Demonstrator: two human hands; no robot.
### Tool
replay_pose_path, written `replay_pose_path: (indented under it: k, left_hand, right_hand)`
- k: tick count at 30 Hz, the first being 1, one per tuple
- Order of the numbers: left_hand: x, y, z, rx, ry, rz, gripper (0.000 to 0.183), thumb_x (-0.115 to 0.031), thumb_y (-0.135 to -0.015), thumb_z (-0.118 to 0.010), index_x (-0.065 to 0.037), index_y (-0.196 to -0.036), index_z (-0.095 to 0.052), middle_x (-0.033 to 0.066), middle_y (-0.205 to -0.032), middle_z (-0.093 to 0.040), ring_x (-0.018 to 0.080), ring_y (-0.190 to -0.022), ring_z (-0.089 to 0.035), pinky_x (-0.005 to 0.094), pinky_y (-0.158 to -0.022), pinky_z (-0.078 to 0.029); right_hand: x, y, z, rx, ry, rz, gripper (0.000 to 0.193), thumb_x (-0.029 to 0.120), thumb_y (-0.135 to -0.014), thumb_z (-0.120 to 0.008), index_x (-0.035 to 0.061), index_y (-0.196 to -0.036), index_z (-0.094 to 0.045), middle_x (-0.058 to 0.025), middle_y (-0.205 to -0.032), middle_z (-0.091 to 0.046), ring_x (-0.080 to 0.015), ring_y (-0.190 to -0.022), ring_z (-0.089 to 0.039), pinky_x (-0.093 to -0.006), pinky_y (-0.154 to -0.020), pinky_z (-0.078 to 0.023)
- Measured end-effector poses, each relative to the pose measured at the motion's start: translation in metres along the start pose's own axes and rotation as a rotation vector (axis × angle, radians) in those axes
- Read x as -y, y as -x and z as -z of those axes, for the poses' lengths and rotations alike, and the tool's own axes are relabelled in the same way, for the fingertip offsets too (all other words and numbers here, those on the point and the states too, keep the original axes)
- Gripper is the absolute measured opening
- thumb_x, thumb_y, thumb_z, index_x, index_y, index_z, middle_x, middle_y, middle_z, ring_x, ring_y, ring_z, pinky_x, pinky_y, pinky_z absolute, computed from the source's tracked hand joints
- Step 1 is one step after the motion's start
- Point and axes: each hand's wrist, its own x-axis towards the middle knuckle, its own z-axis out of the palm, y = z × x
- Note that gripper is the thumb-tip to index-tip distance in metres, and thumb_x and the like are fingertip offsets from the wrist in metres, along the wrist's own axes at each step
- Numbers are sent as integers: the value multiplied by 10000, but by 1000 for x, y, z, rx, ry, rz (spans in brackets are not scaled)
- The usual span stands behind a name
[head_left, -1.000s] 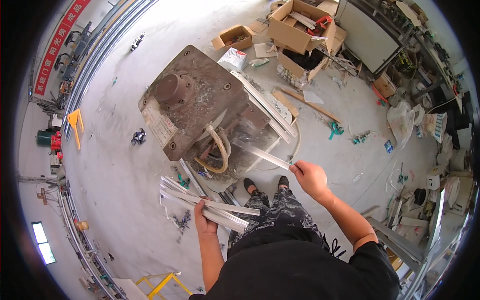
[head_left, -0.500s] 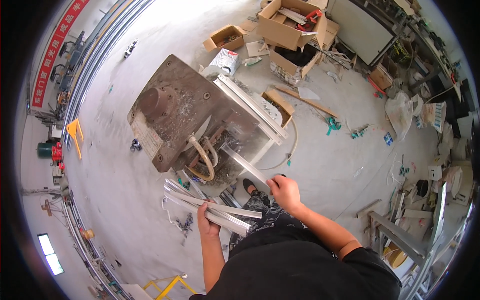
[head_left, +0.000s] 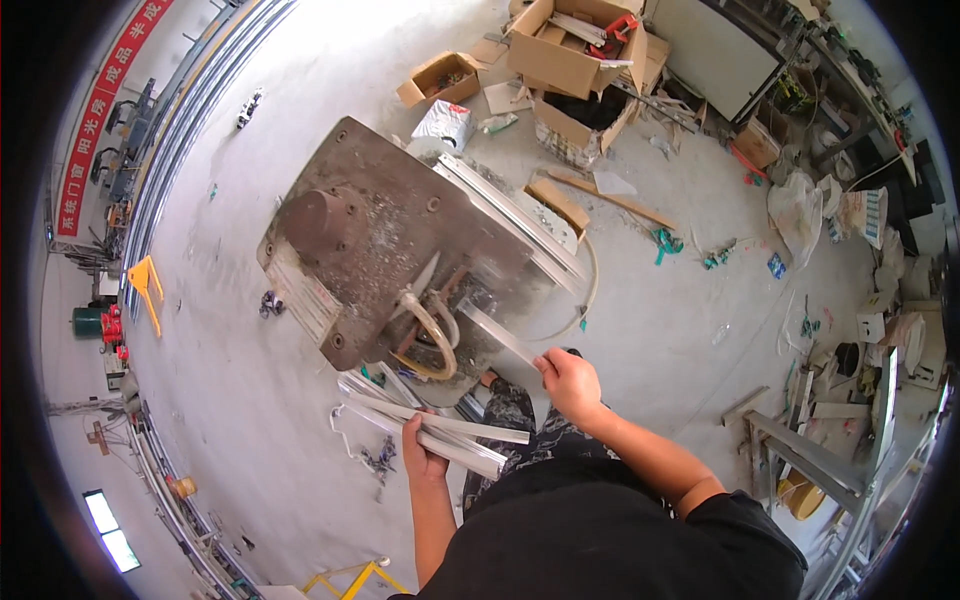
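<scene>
My right hand (head_left: 570, 384) grips the near end of a flat, pale metal strip (head_left: 500, 334). The strip's far end reaches into the working area of a dusty brown machine (head_left: 390, 225) in front of me. A bundle of several white and silver profile strips (head_left: 430, 428) rests in my left hand (head_left: 424, 448), its fingers wrapped round them from the left. Beside the strip's far end, a pale curved hose (head_left: 432, 335) loops over the machine's front. Along the machine's right side lie long white metal rails (head_left: 510, 220). Exactly what the strip's tip touches is unclear.
Cardboard boxes (head_left: 565, 60) with scraps stand at the back. A wooden stick (head_left: 612, 198) and green scraps (head_left: 667, 243) lie on the floor at right. Metal frames (head_left: 810, 450) stand at lower right. A yellow stand (head_left: 148, 290) is at left, long profiles behind it.
The machine, the floor and the objects on it sit slightly shifted in the picture as my head moves. Both hands keep their holds, and the strip still points into the machine.
</scene>
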Motion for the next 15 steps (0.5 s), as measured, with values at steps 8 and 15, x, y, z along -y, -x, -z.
replay_pose_path:
  k: [8,15]
  left_hand:
    - [-61,-38,31,71,80,-41,220,-157,-776,-624,-43,-948,-549,55,-871,-583,187,-833,-563,333,-791,-472]
    - [-106,-65,39,128,119,-98,204,-167,-781,-622,-42,-928,-557,53,-845,-585,184,-794,-568,324,-767,-479]
  right_hand:
    - [2,3,-2,-7,129,-72,194,213,-863,-578,42,-774,-590,-103,-587,-578,-282,-535,-560,-384,-524,-428]
    - [7,7,-4,9,125,-173,204,252,-855,-573,62,-781,-574,-165,-681,-582,-379,-659,-559,-460,-588,-425]
